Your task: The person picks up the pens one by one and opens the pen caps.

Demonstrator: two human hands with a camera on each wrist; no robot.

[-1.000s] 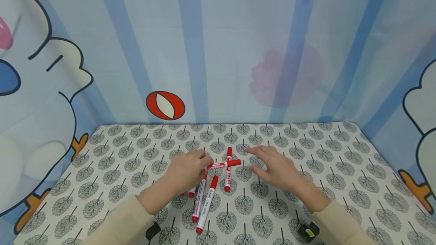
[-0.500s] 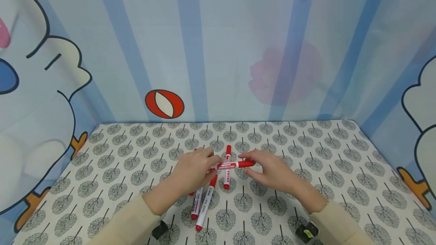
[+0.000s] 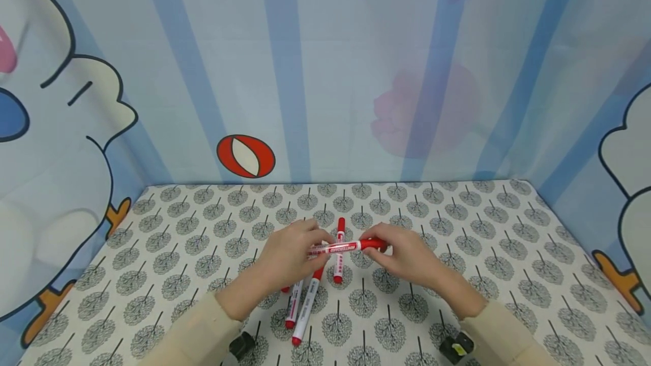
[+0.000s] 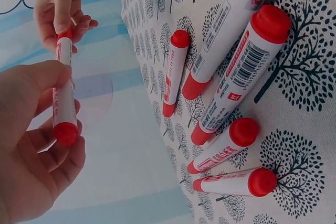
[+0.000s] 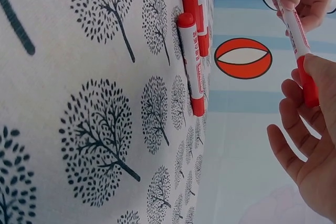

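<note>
Over the cloth (image 3: 549, 281), left fingers (image 3: 317, 236) pinch a marker (image 3: 343, 247); right fingers (image 3: 380, 231), its cap (image 5: 308, 85).

blue-striped cartoon backdrop (image 3: 335, 89), tree-print tablecloth (image 3: 386, 332)

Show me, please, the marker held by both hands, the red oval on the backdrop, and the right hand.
Held marker (image 4: 64, 98): left wrist view, on its white barrel.
Red oval (image 5: 243, 56): right wrist view, on its white centre.
Right hand (image 3: 407, 250): head view, on its back.

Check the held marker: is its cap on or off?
On: in the right wrist view, the red cap, pinched by the right hand, meets the white of the marker with no gap or bare tip showing.
</note>
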